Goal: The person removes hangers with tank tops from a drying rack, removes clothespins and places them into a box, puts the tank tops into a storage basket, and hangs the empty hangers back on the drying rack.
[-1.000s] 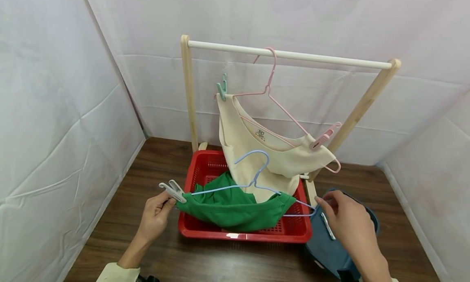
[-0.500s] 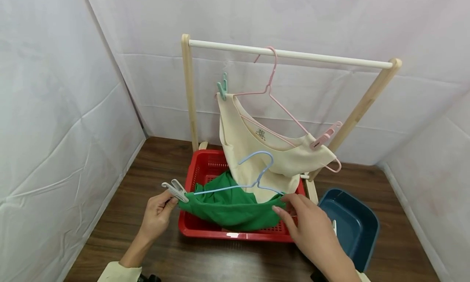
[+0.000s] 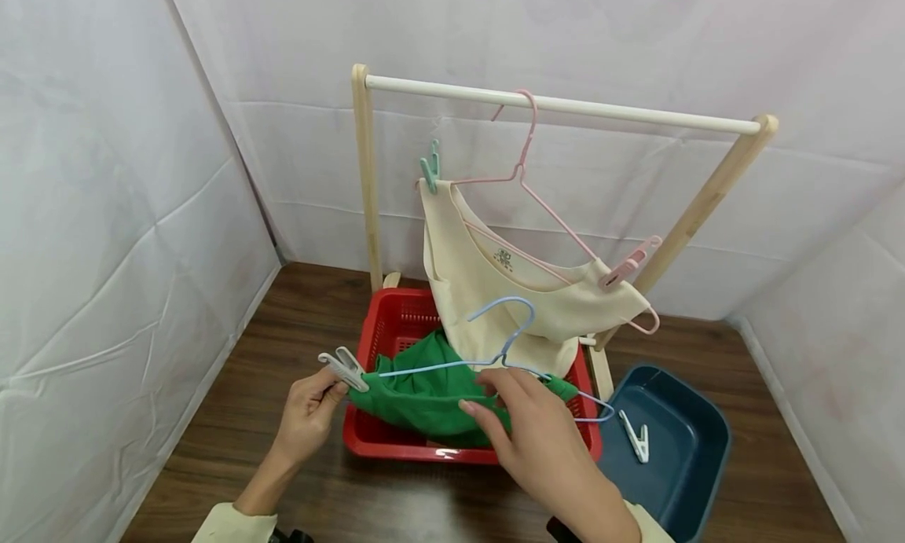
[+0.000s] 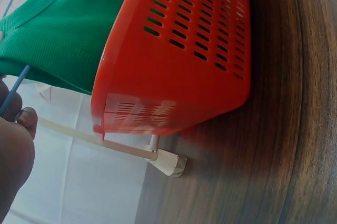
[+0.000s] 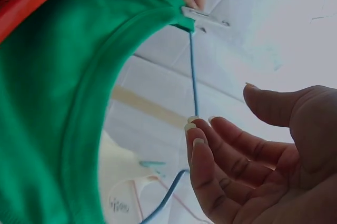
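A green garment (image 3: 424, 413) hangs on a blue hanger (image 3: 438, 366) above the red basket (image 3: 406, 449). My left hand (image 3: 307, 413) grips the hanger's left end, where a white clothespin (image 3: 345, 370) clips the garment's shoulder. The right hand (image 3: 544, 437) is in front of the garment near the hanger's middle. In the right wrist view its fingers (image 5: 231, 176) are extended, with the thumb apart and nothing held; the fingertips are close to the hanger wire (image 5: 194, 71), and touch is unclear. No clothespin shows on the garment's right shoulder.
Behind, a cream garment (image 3: 467, 291) hangs by a pink hanger (image 3: 558, 221) from the rack's bar (image 3: 636, 117), with a green clothespin (image 3: 430, 170) and a pink clothespin (image 3: 629, 265). A blue tray (image 3: 707, 449) at right holds a white clothespin (image 3: 636, 437).
My right hand has moved left, from beside the hanger's right end past the garment's right shoulder to near its middle. The left hand keeps its hold, shifting slightly right with the hanger.
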Action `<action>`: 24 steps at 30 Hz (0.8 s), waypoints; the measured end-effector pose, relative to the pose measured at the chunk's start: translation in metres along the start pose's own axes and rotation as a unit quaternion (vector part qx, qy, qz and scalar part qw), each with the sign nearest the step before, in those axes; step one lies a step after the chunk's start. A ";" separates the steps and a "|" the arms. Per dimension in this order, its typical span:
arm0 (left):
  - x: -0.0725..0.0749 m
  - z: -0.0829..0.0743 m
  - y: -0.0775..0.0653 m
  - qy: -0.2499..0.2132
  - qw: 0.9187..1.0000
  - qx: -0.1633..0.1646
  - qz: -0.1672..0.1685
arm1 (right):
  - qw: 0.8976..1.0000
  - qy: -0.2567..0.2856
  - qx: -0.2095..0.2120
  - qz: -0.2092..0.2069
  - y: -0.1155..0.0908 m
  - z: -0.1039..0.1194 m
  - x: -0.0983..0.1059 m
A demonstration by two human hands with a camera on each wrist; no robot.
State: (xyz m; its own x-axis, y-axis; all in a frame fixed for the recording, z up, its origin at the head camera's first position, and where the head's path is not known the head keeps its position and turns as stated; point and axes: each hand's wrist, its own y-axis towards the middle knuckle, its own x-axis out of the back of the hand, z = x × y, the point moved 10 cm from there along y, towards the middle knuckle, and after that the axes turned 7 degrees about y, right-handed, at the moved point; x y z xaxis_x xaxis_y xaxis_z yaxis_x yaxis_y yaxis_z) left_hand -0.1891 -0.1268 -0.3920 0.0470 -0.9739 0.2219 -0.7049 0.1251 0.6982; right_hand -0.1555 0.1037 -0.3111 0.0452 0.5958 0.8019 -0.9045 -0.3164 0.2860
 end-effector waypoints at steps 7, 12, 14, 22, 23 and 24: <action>-0.001 -0.002 0.001 0.015 1.000 -0.005 0.001 | 0.999 0.023 0.034 0.000 0.013 0.018 -0.008; -0.003 -0.002 -0.001 0.019 0.999 -0.035 -0.008 | 0.996 0.018 0.085 -0.002 0.020 0.033 -0.016; -0.005 -0.003 -0.001 0.026 0.999 -0.037 -0.005 | 0.995 0.011 0.097 -0.005 0.022 0.037 -0.019; -0.009 -0.005 0.000 0.028 1.000 -0.006 0.002 | 0.990 0.003 0.138 -0.019 0.030 0.050 -0.024; -0.010 -0.004 0.000 0.029 1.000 -0.001 0.006 | 0.990 0.004 0.142 -0.018 0.032 0.052 -0.025; -0.011 -0.003 -0.001 0.031 0.999 0.004 0.010 | 0.989 0.004 0.144 -0.015 0.034 0.053 -0.027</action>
State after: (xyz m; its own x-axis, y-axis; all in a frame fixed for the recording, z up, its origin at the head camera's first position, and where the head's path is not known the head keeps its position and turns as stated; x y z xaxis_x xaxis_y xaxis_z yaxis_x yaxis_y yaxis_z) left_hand -0.1871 -0.1157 -0.3932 0.0763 -0.9577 0.2776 -0.7122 0.1425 0.6874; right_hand -0.1646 0.0377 -0.2951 0.0660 0.6136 0.7868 -0.7440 -0.4952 0.4486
